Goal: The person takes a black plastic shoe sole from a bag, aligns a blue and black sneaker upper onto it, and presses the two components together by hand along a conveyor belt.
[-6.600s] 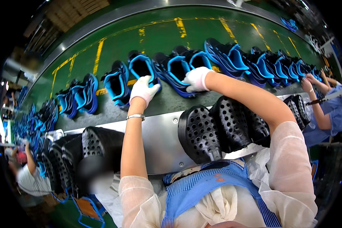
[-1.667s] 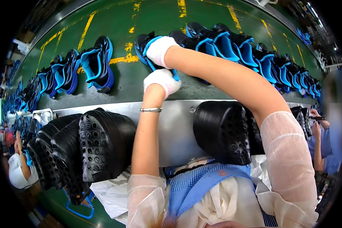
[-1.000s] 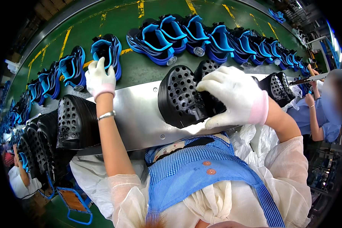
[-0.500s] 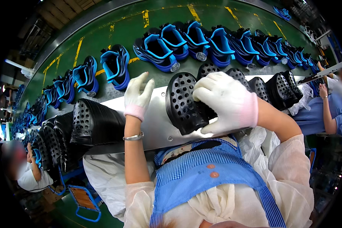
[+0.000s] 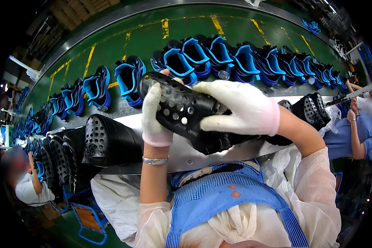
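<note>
Between my hands, above the metal table edge, is a black shoe-shaped plastic piece (image 5: 175, 103) full of round holes, tilted with its rounded end up to the left. My left hand (image 5: 155, 118), in a white glove with a pink cuff, closes round that rounded end, thumb on the holed face and fingers partly hidden behind. My right hand (image 5: 242, 105), gloved alike, grips the other end, with its thumb below and its fingers above. More black holed pieces stand beside my left wrist in a nested stack (image 5: 115, 142); others (image 5: 308, 111) stand beyond my right wrist.
A long row of black-and-blue sneakers (image 5: 130, 80) runs along the green conveyor (image 5: 149, 39) in front of me. White plastic bags (image 5: 115, 198) hang at the table's near side. Other people sit at far left and far right. A blue-framed chair (image 5: 89, 221) stands lower left.
My left hand, open and free before, has come to the black piece and grips its rounded end. My right hand has lifted and tilted the piece toward the left.
</note>
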A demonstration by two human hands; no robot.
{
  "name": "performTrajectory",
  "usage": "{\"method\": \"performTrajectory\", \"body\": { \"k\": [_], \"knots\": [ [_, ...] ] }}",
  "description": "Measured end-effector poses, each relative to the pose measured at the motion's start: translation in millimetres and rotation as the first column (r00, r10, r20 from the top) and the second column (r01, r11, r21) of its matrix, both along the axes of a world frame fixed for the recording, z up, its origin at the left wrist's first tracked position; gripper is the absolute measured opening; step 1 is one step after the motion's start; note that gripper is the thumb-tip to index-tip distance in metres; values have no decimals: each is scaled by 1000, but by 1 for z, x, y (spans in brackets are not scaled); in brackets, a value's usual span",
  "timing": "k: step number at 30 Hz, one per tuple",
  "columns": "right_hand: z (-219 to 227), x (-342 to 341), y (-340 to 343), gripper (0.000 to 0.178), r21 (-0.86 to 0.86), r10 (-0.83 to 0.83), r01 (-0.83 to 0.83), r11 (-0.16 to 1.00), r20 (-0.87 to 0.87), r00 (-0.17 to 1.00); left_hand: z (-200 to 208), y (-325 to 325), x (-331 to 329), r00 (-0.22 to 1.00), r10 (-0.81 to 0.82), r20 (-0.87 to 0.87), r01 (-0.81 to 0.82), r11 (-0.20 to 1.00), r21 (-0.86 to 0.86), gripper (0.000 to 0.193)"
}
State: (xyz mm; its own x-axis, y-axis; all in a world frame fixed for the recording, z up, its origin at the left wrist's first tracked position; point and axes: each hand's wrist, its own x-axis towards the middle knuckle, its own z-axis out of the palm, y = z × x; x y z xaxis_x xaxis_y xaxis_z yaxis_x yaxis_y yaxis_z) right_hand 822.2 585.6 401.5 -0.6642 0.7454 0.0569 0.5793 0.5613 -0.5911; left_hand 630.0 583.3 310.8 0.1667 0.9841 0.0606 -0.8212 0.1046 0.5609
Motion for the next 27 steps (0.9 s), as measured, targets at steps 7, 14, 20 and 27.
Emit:
{"method": "performTrajectory", "body": {
  "k": [7,14,20,27],
  "knots": [
    [-21,-23,34,46,-62,-70,79,995,138,988,-15,27,6,934,331,-132,-336,942,-18,37],
    [-42,-15,77,37,200,-38,-8,980,226,973,-59,64,-5,779,271,-565,-270,959,88,47],
    [-57,0,128,37,178,-118,24,984,545,830,-100,85,2,367,53,-929,100,990,96,43],
    [-55,-26,184,49,-71,64,-24,997,643,763,-109,96,15,-123,370,-921,109,927,358,41]
  ]
}}
